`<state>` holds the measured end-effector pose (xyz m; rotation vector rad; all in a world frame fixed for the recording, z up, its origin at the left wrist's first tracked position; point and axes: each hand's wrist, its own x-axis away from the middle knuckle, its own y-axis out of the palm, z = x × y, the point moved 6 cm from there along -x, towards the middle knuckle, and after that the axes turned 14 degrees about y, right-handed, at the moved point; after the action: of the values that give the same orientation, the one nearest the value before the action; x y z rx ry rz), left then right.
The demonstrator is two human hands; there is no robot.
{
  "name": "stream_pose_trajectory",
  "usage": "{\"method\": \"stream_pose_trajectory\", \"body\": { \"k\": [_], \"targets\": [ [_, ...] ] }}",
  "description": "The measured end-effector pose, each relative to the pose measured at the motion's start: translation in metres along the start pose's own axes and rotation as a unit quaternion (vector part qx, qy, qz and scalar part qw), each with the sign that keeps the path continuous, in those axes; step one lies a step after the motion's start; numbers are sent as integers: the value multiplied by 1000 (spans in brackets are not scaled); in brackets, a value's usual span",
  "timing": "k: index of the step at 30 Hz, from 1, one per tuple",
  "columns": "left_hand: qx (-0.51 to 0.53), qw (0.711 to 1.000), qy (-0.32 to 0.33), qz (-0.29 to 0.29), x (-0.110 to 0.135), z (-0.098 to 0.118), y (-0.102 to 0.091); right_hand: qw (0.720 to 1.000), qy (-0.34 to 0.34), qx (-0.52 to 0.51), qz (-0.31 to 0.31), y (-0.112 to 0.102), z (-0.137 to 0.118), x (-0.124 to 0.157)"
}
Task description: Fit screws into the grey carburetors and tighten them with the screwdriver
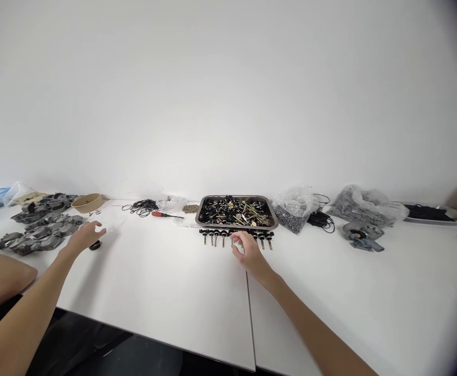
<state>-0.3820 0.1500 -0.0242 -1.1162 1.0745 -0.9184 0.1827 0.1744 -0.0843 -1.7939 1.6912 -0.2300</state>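
Note:
My left hand (84,236) hovers over the table's left side, thumb and fingers curved and apart, holding nothing visible. Just below it lies a small black round part (95,245). My right hand (250,254) is at a row of black-headed brass pins (223,239) lined up along the tray's front edge. Thumb and index finger close about one pin (232,241) in that row; its head is partly hidden by the fingers. Behind the row, a metal tray (199,225) holds a heap of similar black and brass pieces.
Grey metal castings (43,232) are piled at left, near a tan bowl (87,203). Black rings (144,207) and a red-handled screwdriver (161,214) lie left of the tray. Plastic bags of parts (293,214) and a grey metal assembly (363,236) stand right. Another person's arm (3,279) rests far left.

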Motion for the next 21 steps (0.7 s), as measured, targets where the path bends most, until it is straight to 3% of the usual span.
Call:
{"method": "stream_pose_trajectory", "body": {
  "k": [3, 5, 7, 10, 13, 16, 19, 21],
  "targets": [
    [18, 990, 103, 98, 3, 77, -38, 1000, -2, -1, 1, 1, 1, -1],
    [105, 969, 187, 125, 15, 146, -56, 1000, -2, -4, -2, 2, 2, -2],
    [192, 927, 286, 150, 34, 222, -68, 1000, -1, -8, -6, 3, 3, -2],
    [270, 855, 419, 143, 62, 330, -62, 1000, 10, -17, -5, 4, 7, -3],
    [290, 810, 496, 120, 81, 409, -27, 1000, 15, -21, 10, 4, 13, -6],
    [262, 801, 528, 101, 92, 449, 21, 1000, 9, -23, 19, 3, 17, -10],
    [268, 808, 517, 83, 96, 453, 60, 999, 17, -26, 8, 5, 20, -11],
    [274, 815, 505, 75, 96, 446, 74, 999, 25, -33, -8, 10, 20, -9]
  ]
}}
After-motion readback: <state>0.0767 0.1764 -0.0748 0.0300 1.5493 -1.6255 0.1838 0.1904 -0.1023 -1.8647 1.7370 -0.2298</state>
